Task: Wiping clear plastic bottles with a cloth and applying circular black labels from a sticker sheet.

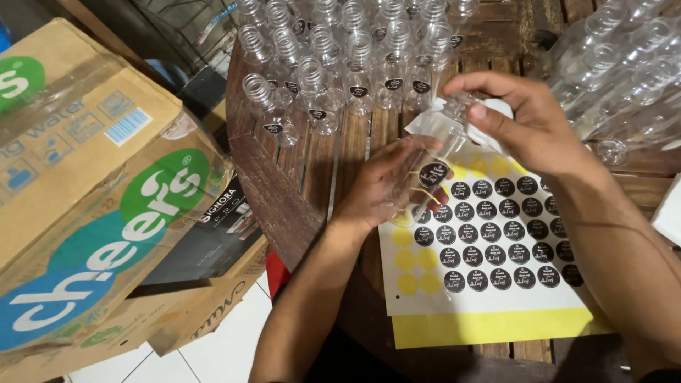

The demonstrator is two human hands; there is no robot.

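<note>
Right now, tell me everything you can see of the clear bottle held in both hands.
The clear bottle looks like thin transparent plastic, empty and uncapped, with a threaded neck. It is tilted, neck up and to the right, over the sticker sheet. The left hand wraps its lower body; the right hand pinches the neck end. A round black sticker with pale print sits on its side, under the left thumb. It touches nothing else that I can see.

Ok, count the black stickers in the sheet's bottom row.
6 stickers, side by side along the lowest row of the sheet, from just right of two bare yellow spots to the right edge. None looks hidden.
</note>
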